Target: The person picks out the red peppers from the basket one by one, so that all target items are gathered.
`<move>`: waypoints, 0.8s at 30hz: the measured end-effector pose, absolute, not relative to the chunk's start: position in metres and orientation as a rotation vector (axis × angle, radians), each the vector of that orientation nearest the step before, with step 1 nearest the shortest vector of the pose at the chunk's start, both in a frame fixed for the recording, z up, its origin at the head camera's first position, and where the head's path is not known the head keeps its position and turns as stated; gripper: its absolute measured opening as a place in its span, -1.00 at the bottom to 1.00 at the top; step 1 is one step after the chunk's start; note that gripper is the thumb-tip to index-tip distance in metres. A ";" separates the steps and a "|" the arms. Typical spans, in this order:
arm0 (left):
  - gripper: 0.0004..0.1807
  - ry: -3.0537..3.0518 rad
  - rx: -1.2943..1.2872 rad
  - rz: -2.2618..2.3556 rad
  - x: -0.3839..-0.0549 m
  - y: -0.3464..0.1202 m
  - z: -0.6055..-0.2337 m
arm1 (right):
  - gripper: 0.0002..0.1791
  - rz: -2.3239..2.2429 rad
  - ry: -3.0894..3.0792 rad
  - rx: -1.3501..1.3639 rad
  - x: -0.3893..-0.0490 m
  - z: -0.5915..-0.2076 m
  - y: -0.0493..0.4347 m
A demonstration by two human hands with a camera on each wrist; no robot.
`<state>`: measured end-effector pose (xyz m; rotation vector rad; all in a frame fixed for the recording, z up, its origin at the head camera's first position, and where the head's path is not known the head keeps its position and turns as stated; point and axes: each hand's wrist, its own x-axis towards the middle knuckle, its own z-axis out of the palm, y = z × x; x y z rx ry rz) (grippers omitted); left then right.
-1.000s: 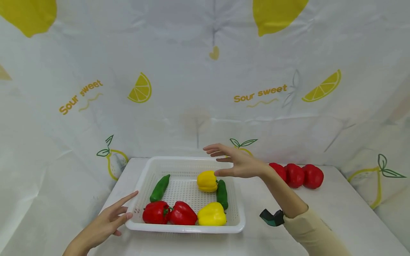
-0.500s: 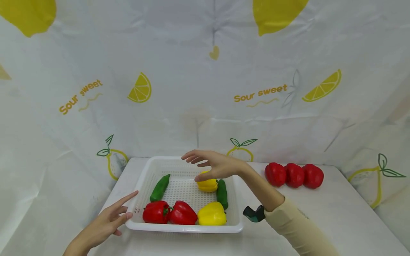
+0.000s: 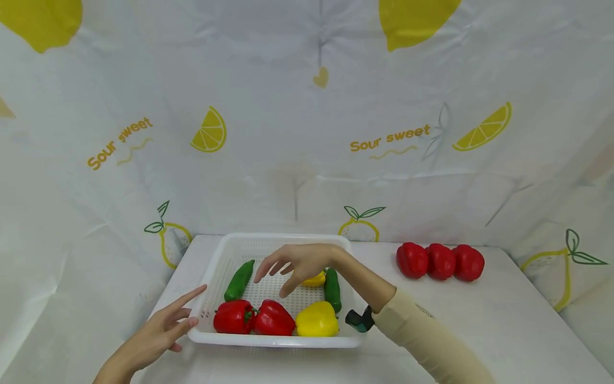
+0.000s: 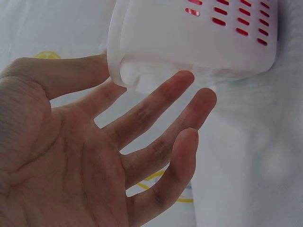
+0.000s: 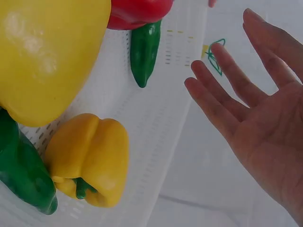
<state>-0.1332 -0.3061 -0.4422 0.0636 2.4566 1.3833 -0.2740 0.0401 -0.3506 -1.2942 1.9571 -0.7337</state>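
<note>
A white perforated plastic basket (image 3: 273,340) holds several peppers. Two red bell peppers (image 3: 233,317) and a yellow bell pepper (image 3: 317,320) line its near side. One long green pepper (image 3: 239,280) lies at the left, another (image 3: 332,291) at the right. Behind my right hand (image 3: 299,264), a second yellow bell pepper (image 3: 314,279) is partly hidden; the right wrist view shows that pepper (image 5: 90,158) whole. This hand hovers over the basket with bent, spread fingers and nothing in them. My left hand (image 3: 155,333) is at the basket's near-left corner, fingers extended, touching the rim (image 4: 113,52).
Three red bell peppers (image 3: 441,262) stand in a row on the white table (image 3: 479,320), right of the basket. A white sheet (image 3: 268,181) printed with lemons hangs behind the table. A dark strap piece (image 3: 360,320) sits by the right sleeve (image 3: 427,336).
My right hand has moved left and lower over the basket, from its right side to its middle, its fingers now pointing downward. The left hand stays at the corner.
</note>
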 end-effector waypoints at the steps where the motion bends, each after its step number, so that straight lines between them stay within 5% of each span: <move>1: -0.14 2.458 0.063 1.382 -0.133 -0.306 -0.442 | -0.43 -0.725 1.941 -1.294 -0.275 -0.352 0.037; 24: -0.16 2.446 0.073 1.383 -0.133 -0.307 -0.442 | -0.36 -0.502 1.657 -1.240 -0.283 -0.391 0.014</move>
